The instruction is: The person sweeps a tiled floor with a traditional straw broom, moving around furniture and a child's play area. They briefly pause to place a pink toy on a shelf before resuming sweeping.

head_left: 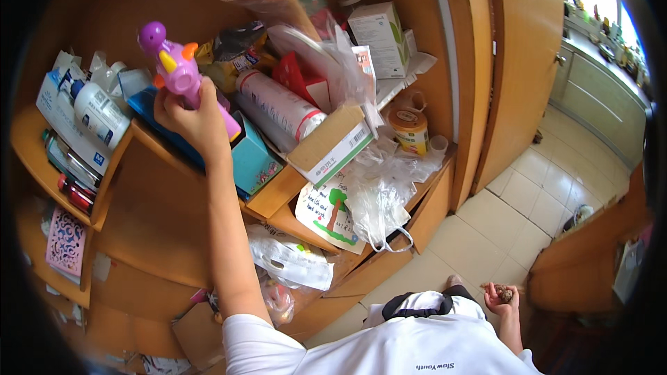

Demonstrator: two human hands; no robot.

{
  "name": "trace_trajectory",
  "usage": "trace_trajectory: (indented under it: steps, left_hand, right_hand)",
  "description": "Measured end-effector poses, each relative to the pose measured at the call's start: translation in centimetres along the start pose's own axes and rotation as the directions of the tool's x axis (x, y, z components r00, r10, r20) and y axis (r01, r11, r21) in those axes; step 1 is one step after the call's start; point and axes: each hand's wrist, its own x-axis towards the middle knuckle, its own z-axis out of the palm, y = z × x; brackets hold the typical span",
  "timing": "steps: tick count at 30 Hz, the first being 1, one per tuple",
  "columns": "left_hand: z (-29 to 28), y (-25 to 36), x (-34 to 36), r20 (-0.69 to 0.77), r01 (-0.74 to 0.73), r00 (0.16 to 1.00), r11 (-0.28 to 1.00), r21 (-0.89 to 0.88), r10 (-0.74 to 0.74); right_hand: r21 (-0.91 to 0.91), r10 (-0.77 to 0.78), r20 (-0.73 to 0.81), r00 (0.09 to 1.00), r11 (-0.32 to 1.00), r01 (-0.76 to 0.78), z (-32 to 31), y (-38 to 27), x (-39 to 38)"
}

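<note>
My left hand [187, 112] is raised at the shelf, closed around a purple plastic toy figure [182, 75]. The toy has a round purple head and orange and yellow projecting parts; its lower end sticks out below my palm. Directly beneath it is a teal box [254, 160], with a pink-and-white cylinder [281, 105] lying to the right. Low at the right, beside my white shirt, my right hand [511, 310] is curled around a small brown lumpy object [503, 292]. Its kind is not clear.
Clear plastic bags [381, 191] and a yellow-labelled tub [408, 129] crowd the shelf's right part. A white pump bottle [101, 112] stands at the left. An opened cardboard box [330, 144] juts over the shelf edge. A wooden door [517, 48] stands right, near tiled floor.
</note>
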Motion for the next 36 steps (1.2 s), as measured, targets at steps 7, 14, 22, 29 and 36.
trace_trajectory:
  steps: [7, 14, 22, 29, 36]
  left_hand:
    - [-1.2, -0.5, -1.5, 0.16, 0.05, 0.984, 0.978, 0.201, -0.083]
    - [-1.9, 2.2, -2.3, 0.07, 0.26, 0.952, 0.904, 0.341, -0.3]
    - [-2.2, 3.6, -2.0, 0.039, 0.216, 0.96, 0.817, 0.534, -0.279]
    - [-1.8, 3.7, -2.1, 0.01, 0.22, 0.962, 0.796, 0.564, -0.273]
    - [-2.1, 4.4, -2.8, 0.021, 0.257, 0.961, 0.923, 0.287, -0.275]
  right_hand:
    - [-0.27, 0.049, 0.031, 0.998, 0.962, -0.039, 9.8, -5.9, 1.0]
    - [-0.45, 0.042, 0.089, 0.995, 0.893, 0.003, 14.9, -9.0, 1.9]
    - [-0.51, 0.122, 0.061, 0.991, 0.857, -0.074, 15.2, -9.5, 3.6]
    - [-0.371, 0.232, -0.02, 0.973, 0.902, -0.222, 14.3, -9.1, 4.7]
    - [-0.357, 0.173, -0.064, 0.983, 0.916, -0.184, 11.9, -7.0, 3.5]
